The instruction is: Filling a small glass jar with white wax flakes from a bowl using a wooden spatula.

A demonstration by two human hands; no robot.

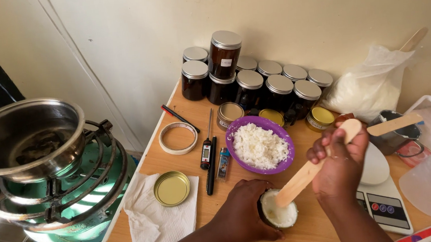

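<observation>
Wooden surface [178, 161] shoved against a pale wall, pretty crowded up here. My left hand [242, 212] is wrapped round a small tin of white wax [278, 213] near the front edge, fingers pressed on its side, I'd say so it doesn't skate while I dig. Right hand [341, 165] has its fingers pinching a flat wooden stick [310, 172], tilted, tip down in the tin. Purple bowl of white flakes [260, 145] sits just behind, close enough to scoop from. Dark jars with silver lids [253, 80] are bunched at the back edge, out of my way. Gold lid [172, 188] rests on a tissue toward the left edge, near the green stove with its steel pot [29, 136]. Scale [382, 195] crowds my right wrist; the only open room is the front left.
</observation>
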